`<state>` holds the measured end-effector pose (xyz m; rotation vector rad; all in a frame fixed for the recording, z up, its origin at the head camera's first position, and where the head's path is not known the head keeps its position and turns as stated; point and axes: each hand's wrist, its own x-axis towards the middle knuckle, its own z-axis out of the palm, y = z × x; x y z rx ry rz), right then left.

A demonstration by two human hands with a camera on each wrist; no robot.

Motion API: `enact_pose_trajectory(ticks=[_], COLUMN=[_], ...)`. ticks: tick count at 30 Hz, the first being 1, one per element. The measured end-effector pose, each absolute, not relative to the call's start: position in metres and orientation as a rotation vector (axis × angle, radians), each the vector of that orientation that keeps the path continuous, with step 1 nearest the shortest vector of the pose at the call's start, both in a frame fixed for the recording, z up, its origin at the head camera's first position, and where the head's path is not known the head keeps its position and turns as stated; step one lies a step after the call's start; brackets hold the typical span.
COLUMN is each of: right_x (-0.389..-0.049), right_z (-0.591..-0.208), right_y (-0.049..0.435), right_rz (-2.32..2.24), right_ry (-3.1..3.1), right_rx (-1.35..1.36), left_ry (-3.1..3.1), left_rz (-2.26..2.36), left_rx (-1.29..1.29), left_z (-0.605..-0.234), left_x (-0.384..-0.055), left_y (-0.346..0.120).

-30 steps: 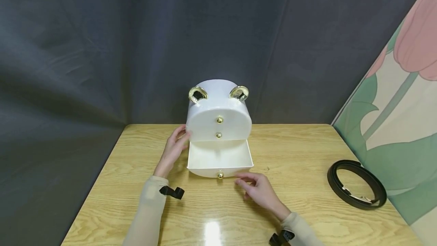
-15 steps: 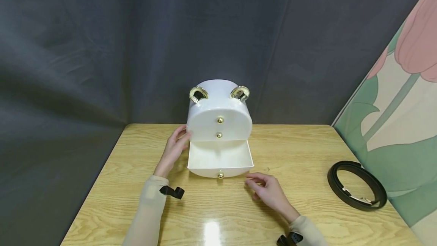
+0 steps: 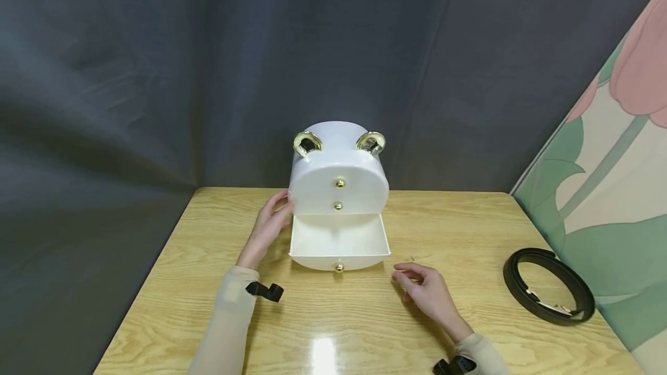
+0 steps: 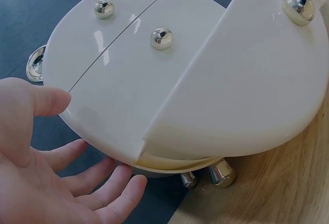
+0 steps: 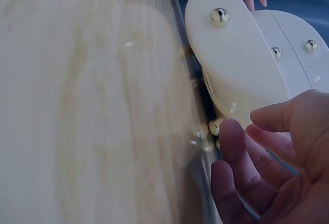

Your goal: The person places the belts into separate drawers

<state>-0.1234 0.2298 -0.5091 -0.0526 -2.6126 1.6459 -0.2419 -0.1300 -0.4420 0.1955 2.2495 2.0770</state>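
Note:
A white rounded drawer box (image 3: 339,190) with gold ear-shaped rings on top and gold knobs stands at the back middle of the table. Its bottom drawer (image 3: 340,235) is pulled out toward me, and nothing shows inside it. My left hand (image 3: 267,227) touches the box's left side; in the left wrist view the fingers (image 4: 110,185) are spread along the curved edge. To the right of the drawer's front, my right hand (image 3: 424,291) hovers apart from it, fingers loosely bent around nothing. The right wrist view shows the drawer's gold knob (image 5: 220,17) beyond that hand.
A coiled black belt (image 3: 548,286) with a metal buckle lies at the right of the wooden table (image 3: 333,311). A dark curtain (image 3: 323,62) hangs behind, and a tulip-patterned cloth (image 3: 620,190) borders the right side.
My right hand has moved right, away from the drawer's front. My left hand stays at the box's side. The head view has shifted slightly.

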Motion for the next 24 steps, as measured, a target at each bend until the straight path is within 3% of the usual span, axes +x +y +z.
enact_pose_trajectory(ticks=[24], right_x=[-0.117], right_z=[-0.501], right_y=[0.302], right_rz=[0.884], right_ry=[-2.448], right_rx=[-0.096], left_ry=[2.263], left_rz=[2.058], left_rx=[0.174], left_z=[-0.447], left_x=[-0.246], left_y=[-0.131])
